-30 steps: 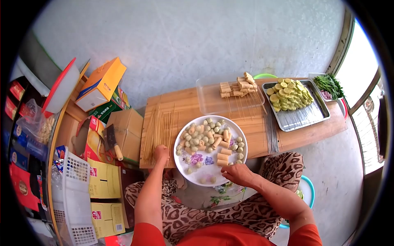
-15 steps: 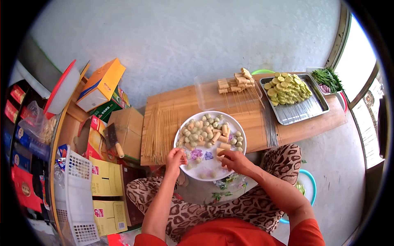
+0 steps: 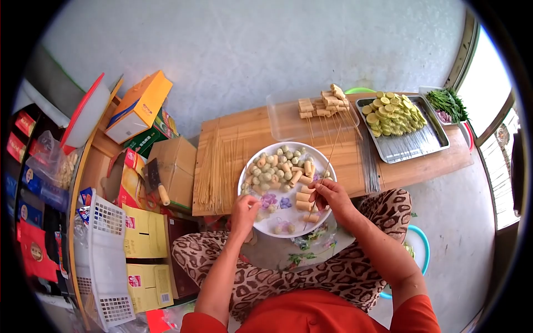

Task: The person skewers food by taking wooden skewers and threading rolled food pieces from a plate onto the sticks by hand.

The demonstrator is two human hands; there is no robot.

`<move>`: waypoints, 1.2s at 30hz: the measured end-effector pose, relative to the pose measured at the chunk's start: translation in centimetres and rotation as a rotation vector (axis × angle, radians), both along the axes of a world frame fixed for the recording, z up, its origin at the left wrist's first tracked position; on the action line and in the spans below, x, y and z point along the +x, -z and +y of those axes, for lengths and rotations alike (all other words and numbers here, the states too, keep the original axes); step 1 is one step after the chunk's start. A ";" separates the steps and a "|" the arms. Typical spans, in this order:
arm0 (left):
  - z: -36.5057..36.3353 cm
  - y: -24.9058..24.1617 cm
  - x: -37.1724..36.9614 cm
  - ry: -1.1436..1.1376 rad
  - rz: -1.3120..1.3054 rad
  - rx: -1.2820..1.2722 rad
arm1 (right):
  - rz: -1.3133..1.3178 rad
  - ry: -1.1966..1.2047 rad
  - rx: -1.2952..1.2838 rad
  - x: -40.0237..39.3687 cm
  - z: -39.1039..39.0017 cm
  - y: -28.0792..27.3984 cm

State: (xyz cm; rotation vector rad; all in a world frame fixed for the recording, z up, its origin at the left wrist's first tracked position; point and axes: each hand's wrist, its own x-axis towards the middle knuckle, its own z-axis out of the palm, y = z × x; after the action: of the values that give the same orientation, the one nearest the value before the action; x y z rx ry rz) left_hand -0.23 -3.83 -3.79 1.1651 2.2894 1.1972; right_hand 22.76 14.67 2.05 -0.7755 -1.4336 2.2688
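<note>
Across the wooden bench, a clear container of skewered tan rolls lies beyond the plate, and to its right a metal tray carries a heap of green-rimmed slices. A box of leafy greens sits past the tray, at the bench's far right. Thin metal skewers lie bundled between tray and plate; loose wooden skewers spread over the bench's left end. Left of the bench, a cleaver rests against a cardboard box, near a white basket.

The round white plate overhangs the bench's near edge, holding pale green balls and short tan rolls. The right hand has its grip pinched on one long skewer, which slants over the plate's right side, close beside the rolls. The left hand is at the plate's left rim, fingertips drawn together; whether its grip holds anything cannot be told.
</note>
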 end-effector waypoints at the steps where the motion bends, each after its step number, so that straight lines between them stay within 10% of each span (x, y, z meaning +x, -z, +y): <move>1: -0.3 0.3 -1.8 -0.015 0.342 0.021 | 0.007 0.000 0.007 -0.2 0.1 -0.2; 19: -1.6 5.8 -8.0 -0.242 0.049 -0.269 | -0.036 -0.049 0.079 -0.4 -0.2 1.0; 29: 0.0 2.6 -9.3 -0.226 0.454 -0.209 | -0.028 0.010 0.089 0.0 0.0 -1.3; 31: 1.0 2.3 -8.1 -0.189 -0.013 -0.143 | -0.021 0.016 0.113 0.1 0.2 -1.4; 36: 2.4 2.9 -3.5 -0.061 0.006 -0.075 | -0.022 0.003 0.133 0.9 0.5 -2.0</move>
State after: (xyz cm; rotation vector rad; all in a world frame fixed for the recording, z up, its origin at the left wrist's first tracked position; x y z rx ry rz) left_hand -3.73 -1.39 -6.66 1.0814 2.3684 1.1205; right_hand 23.62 15.14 4.02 -0.7619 -1.5742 2.1435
